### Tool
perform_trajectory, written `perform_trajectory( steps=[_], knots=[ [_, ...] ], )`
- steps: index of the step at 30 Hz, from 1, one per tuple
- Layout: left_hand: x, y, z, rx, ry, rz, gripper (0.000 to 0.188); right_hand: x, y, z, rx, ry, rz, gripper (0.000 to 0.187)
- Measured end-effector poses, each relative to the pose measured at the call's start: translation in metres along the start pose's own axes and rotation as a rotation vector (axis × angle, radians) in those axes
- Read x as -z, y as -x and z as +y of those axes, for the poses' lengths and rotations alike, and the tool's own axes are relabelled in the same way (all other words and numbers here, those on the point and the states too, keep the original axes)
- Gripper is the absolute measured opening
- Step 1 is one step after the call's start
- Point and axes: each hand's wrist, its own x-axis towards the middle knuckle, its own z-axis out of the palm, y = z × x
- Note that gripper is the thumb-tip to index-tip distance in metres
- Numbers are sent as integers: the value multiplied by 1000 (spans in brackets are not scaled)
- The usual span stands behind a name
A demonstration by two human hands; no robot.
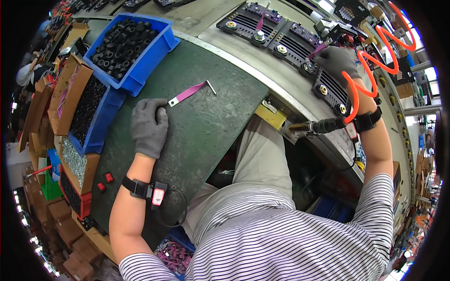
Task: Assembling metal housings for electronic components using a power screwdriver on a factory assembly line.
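My left hand, in a grey glove, rests on the green mat with its fingers curled in. Right beside its fingertips lies a purple strip with bare metal ends, one with a hole and the other bent over. The fingers hide whatever may be inside that hand. Over at the upper right, my right hand, gloved in grey too, closes on another purple strip above a black finned module. Brass nuts and round terminals show on this module and its neighbours. A third purple strip stands on the left module.
A blue bin of black round parts stands at the upper left, beside a second blue bin and cardboard boxes. An air screwdriver on a coiled orange hose hangs near my right forearm. Two red pieces lie on the mat.
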Motion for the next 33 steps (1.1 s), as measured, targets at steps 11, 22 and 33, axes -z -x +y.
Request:
perform_trajectory(
  steps=[11, 22, 33],
  knots=[
    [-4, 2, -7, -17, -11, 17, 15, 9, 5, -7, 91, -334, -86, 33],
    [97, 23, -34, 131, 125, 124, 26, -45, -14, 18, 132, -273, 101, 35],
    [128, 79, -47, 189, -108, -118, 26, -39, 44, 66, -66, -272, 229, 32]
  ],
)
